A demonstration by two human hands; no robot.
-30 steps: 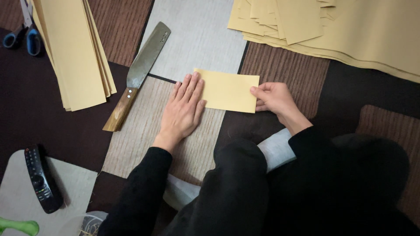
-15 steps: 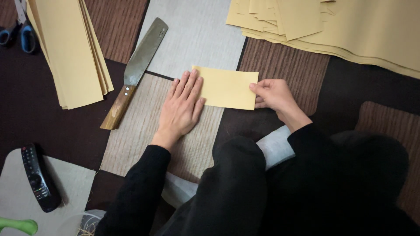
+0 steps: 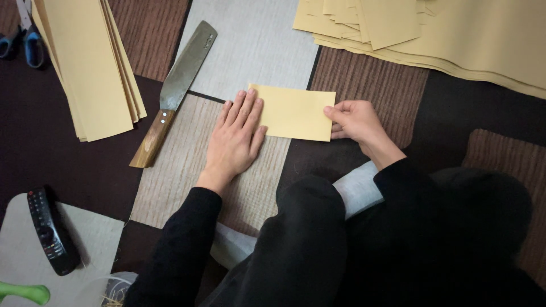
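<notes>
A black remote (image 3: 48,233) lay at 8 o'clock on a pale mat. Blue scissors (image 3: 25,40) sat at 10 o'clock beside a tall stack of yellow strips (image 3: 91,62). A big knife (image 3: 173,94) with a wood handle lay just left of the left hand (image 3: 236,136). That hand's grip was spread flat, pressing the left edge of the folded yellow paper (image 3: 296,112) on the floor mats (image 3: 256,40), in the middle. The right hand (image 3: 355,122) pinched the paper's right edge. A wide yellow pile (image 3: 455,34) lay at 1 o'clock.

The paper might slip and crease crooked if the flat hand lifted. The knife was close and could cut a finger. I saw no packages, labels or signs.
</notes>
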